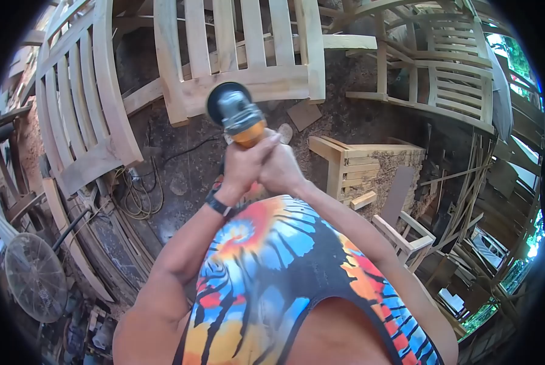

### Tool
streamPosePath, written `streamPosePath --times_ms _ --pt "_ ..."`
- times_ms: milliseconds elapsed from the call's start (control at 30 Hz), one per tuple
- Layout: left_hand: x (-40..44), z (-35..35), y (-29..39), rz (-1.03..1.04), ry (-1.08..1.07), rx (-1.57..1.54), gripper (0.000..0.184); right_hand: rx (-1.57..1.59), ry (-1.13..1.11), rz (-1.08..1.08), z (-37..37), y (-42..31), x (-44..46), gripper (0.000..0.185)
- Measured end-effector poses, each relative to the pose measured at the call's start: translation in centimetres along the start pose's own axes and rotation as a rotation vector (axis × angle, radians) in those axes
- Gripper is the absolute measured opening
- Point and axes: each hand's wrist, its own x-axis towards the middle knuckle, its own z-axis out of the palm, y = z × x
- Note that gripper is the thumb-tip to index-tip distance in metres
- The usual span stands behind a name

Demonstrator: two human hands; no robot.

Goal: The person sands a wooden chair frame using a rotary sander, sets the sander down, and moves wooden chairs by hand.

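An angle grinder (241,118) with a yellow body and a round dark disc is held out in front of my chest. My left hand (243,169), with a dark watch at the wrist, is closed around its body. From the other side my right hand (279,165) wraps over it, the two hands touching. The disc appears over the lower rail of a slatted wooden frame (255,81); whether it touches the wood I cannot tell. Much of the grinder's handle is hidden by my fingers.
Another slatted wooden frame (78,91) stands at the left, with a coiled cord (140,198) below it. A round fan (36,277) is at lower left. Stacked wooden pieces (360,167) lie right of my hands, and slatted chairs (455,85) stand at upper right.
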Motion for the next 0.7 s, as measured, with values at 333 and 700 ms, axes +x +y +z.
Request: streamPosePath --times_ms 333,700 --pt "0.3 -1.9 -0.3 -0.002 -0.002 -0.075 0.025 -0.062 -0.061 0.073 1.4 -0.3 1.0 0.044" --pt "2.2 7.8 -3.3 -0.089 -0.453 -0.235 0.028 -0.284 0.331 0.321 -5.9 -0.3 -4.2 0.044"
